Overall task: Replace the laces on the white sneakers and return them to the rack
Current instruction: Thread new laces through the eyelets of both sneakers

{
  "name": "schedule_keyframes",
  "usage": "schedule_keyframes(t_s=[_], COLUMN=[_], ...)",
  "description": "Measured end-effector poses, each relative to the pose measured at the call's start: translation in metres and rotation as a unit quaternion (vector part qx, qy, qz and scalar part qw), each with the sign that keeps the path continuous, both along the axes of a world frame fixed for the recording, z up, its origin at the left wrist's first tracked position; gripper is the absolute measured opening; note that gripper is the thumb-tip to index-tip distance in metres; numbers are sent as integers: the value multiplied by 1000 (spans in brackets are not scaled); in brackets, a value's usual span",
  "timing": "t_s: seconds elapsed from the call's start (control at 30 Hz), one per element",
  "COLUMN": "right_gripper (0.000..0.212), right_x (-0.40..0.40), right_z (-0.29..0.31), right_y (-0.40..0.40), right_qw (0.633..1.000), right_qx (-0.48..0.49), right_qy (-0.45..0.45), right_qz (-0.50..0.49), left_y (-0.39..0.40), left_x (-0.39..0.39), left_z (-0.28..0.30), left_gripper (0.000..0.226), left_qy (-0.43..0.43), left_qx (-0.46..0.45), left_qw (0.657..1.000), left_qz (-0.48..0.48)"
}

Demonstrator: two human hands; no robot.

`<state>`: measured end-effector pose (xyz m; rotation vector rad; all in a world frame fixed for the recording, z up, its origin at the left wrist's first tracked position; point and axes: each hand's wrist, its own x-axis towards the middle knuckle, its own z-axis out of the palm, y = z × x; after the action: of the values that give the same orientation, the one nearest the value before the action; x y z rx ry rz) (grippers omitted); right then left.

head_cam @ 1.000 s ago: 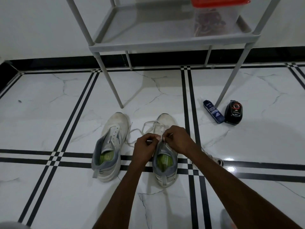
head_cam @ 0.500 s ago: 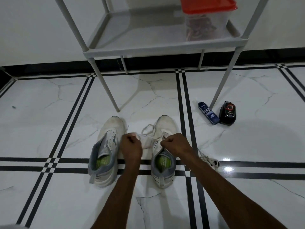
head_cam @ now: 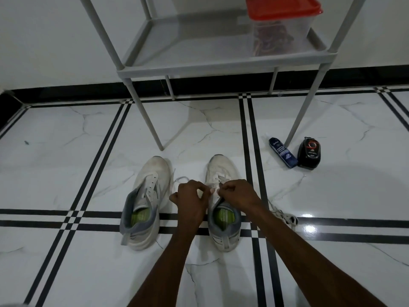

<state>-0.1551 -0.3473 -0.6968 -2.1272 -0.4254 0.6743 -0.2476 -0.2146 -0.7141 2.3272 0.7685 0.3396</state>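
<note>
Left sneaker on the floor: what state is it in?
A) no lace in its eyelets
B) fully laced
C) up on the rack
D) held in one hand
A: the left sneaker lies on the tiles with bare eyelets, while both hands work a lace at the right sneaker.

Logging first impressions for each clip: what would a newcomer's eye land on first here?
Both hands, the left hand and right hand, pinching a white lace over the right sneaker at centre floor. Beside it the left sneaker sits unlaced. Up on the grey rack, a clear box with a red lid stands out.
</note>
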Motion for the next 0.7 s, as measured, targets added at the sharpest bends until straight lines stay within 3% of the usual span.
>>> schedule_keyframes(t_s=[0.07, 0.13, 0.2, 0.27, 0.33, 0.4, 0.43, 0.5, 0.57, 0.7], right_gripper=[12, 12, 15, 16, 16, 19, 20, 19, 17, 18], right_x=[1, 2, 1, 1, 1, 1, 2, 3, 4, 4], right_z=[0, 1, 3, 5, 4, 3, 3, 2, 2, -2], right_y=[-2, -5, -6, -5, -4, -4, -4, -5, -6, -6], right_qw=[1000, 1000, 1000, 1000, 1000, 1000, 1000, 1000, 1000, 999], right_qx=[1, 4, 3, 3, 7, 2, -3, -10, -7, 12], right_qy=[6, 16, 20, 21, 22, 13, 6, 2, 15, 33], right_qz=[-12, -21, -24, -20, -15, -4, 2, 6, -4, -15], left_y=[12, 43, 65, 54, 28, 3, -6, -13, -5, 31], left_x=[-5, -12, -18, -18, -10, 4, 9, 12, 8, -9], left_z=[9, 23, 37, 42, 37, 21, 17, 12, 15, 30], left_gripper=[12, 18, 18, 24, 36, 30, 20, 11, 18, 13], left_qy=[2, 41, 28, 9, -2, 2, 24, 49, 64, 114], left_qx=[75, 142, 132, 143, 151, 49, -8, -26, 36, 162], left_qw=[992, 961, 938, 949, 981, 999, 999, 998, 996, 953], left_qz=[97, 234, 319, 282, 122, -16, -38, -14, 60, 230])
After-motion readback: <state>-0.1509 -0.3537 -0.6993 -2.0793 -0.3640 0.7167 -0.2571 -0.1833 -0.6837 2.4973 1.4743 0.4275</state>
